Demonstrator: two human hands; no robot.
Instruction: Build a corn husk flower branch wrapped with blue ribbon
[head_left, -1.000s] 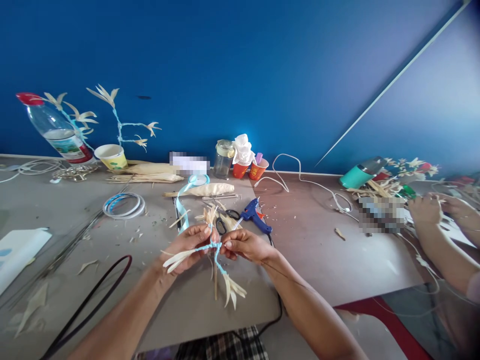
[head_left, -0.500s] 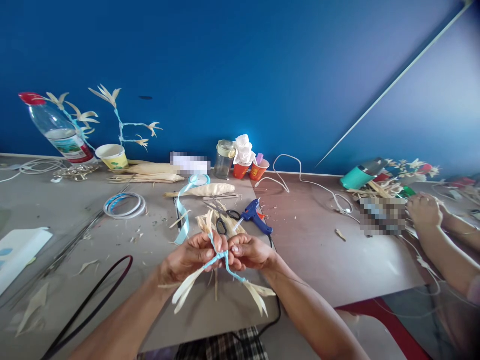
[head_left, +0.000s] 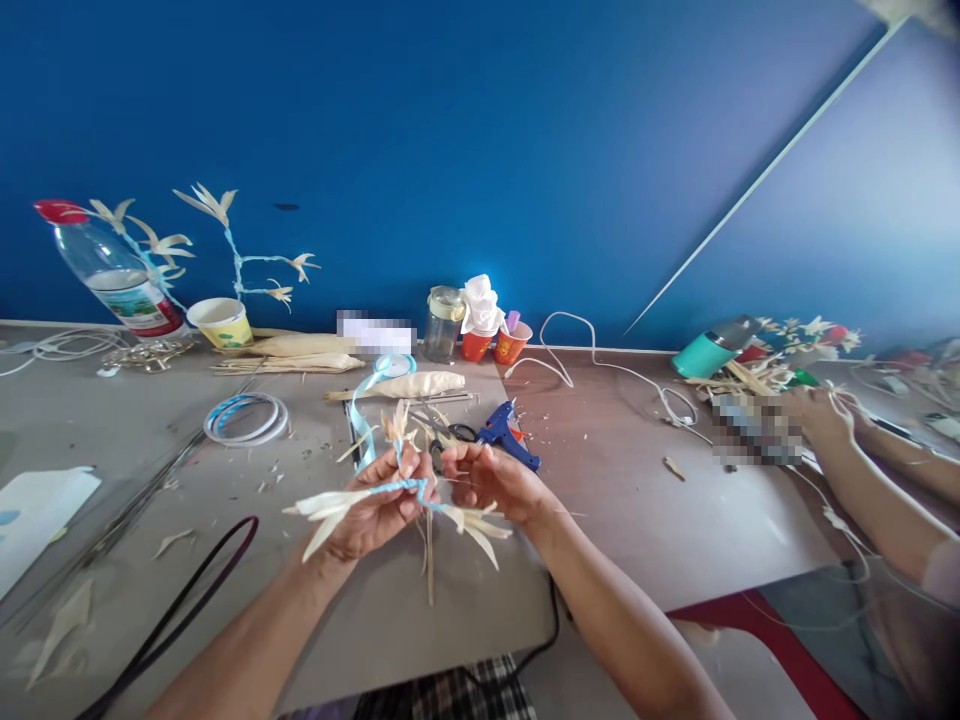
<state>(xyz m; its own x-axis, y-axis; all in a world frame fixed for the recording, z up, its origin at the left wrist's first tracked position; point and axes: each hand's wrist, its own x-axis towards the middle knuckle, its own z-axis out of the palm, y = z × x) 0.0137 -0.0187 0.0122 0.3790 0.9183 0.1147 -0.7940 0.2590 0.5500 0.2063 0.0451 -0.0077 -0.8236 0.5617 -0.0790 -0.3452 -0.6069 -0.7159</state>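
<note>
My left hand point(head_left: 382, 515) is closed on a branched flower stem point(head_left: 397, 487) wrapped in light blue tape. Pale dried-husk petals form its blooms: one points left, one lower right, and another stands up above my fingers. Just right of the stem is my right hand point(head_left: 491, 480), its fingers loosely curved and apart, with nothing visible in them. Behind my hands lie black-handled scissors point(head_left: 459, 432), partly hidden, and a blue glue gun point(head_left: 510, 435). A light blue ribbon point(head_left: 360, 410) trails from its roll point(head_left: 394, 366) toward my left hand.
Rings of tape point(head_left: 246, 418) lie on the left of the table. Husks point(head_left: 427, 384), a glass jar point(head_left: 444, 325) and red paper cups point(head_left: 513, 343) stand or lie along the back. A finished flower branch point(head_left: 238, 265) rises from a yellow cup point(head_left: 221, 322). A co-worker's hands point(head_left: 821, 415) are at right.
My right hand has come off the stem and its fingers have loosened. My left hand has turned the flower stem, swinging its lower blooms up and left.
</note>
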